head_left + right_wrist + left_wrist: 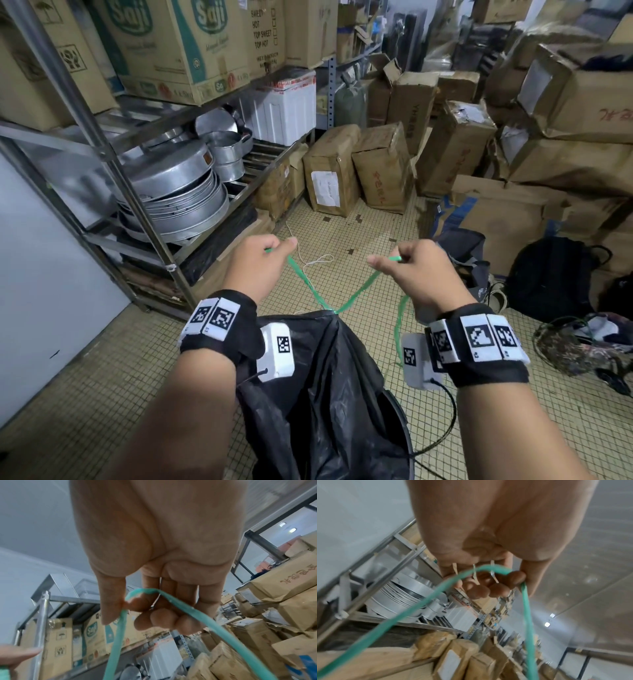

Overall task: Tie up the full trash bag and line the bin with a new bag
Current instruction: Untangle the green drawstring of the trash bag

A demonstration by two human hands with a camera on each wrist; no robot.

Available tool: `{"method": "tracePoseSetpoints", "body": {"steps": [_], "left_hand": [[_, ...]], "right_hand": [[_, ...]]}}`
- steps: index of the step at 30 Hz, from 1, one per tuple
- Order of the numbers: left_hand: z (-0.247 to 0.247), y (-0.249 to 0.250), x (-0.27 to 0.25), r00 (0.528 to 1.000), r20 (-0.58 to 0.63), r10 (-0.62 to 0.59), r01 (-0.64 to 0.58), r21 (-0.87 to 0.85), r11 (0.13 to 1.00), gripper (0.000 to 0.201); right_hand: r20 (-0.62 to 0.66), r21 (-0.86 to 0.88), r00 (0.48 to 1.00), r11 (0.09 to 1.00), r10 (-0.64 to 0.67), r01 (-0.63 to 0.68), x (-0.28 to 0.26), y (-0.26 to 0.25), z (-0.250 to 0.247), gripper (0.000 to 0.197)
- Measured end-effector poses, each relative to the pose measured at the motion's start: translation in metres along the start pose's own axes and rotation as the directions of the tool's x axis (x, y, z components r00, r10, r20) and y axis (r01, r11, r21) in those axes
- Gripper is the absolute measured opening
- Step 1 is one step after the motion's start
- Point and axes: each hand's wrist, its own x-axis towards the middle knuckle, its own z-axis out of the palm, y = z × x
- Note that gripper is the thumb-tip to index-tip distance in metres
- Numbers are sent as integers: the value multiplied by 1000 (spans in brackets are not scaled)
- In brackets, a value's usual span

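Note:
A full black trash bag (329, 387) stands in a dark bin (404, 435) at the bottom centre of the head view, its neck gathered to a point. A green plastic string (306, 279) is cinched round that neck and splits into two taut strands forming a V. My left hand (263, 260) grips the left strand, which in the left wrist view is the green string (526, 601) running under my curled fingers (479, 591). My right hand (407, 263) grips the right strand; the green string (181, 608) loops over its curled fingers (154, 623), and a loose tail hangs by that wrist.
A steel rack (113, 161) with stacked metal pans (178, 195) stands at the left. Cardboard boxes (356, 168) fill the back and right. Black backpacks (551, 274) and a camouflage bag (582, 346) lie on the tiled floor (102, 377) at the right. A white cord (318, 260) lies ahead.

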Motion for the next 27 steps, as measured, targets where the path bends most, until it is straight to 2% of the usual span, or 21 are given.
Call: {"method": "tracePoseSetpoints", "body": {"steps": [3, 6, 9, 12, 13, 16, 19, 22, 27], "left_hand": [[-1, 22, 6, 1000, -6, 5, -6, -183, 983, 53], [-1, 45, 8, 1000, 17, 1, 6, -394, 919, 53], [5, 67, 4, 996, 85, 5, 45, -574, 818, 38], [10, 82, 0, 990, 136, 25, 85, -739, 668, 29], [12, 85, -1, 990, 138, 37, 83, -763, 641, 29], [19, 90, -2, 986, 141, 84, 57, -774, 630, 31], [25, 87, -5, 971, 185, 154, 41, -757, 652, 23], [28, 83, -8, 952, 226, 206, 26, -731, 682, 27], [30, 80, -10, 957, 188, 219, -15, -726, 687, 28]], "right_hand": [[-63, 199, 993, 974, -99, 109, 2, -21, -5, 51], [-83, 397, 986, 903, -144, 165, 2, -38, -6, 45], [-82, 565, 979, 800, -185, 199, 2, -50, -4, 42], [-72, 721, 978, 667, -194, 185, 1, -60, -4, 42], [-65, 764, 979, 622, -191, 172, 0, -63, -5, 39], [-34, 829, 983, 543, -182, 129, -1, -68, -3, 27], [-24, 838, 981, 531, -190, 123, -4, -66, -2, 18], [-26, 805, 971, 571, -238, 161, -8, -63, -2, 27], [-29, 829, 978, 542, -205, 139, -10, -59, -3, 37]]}}
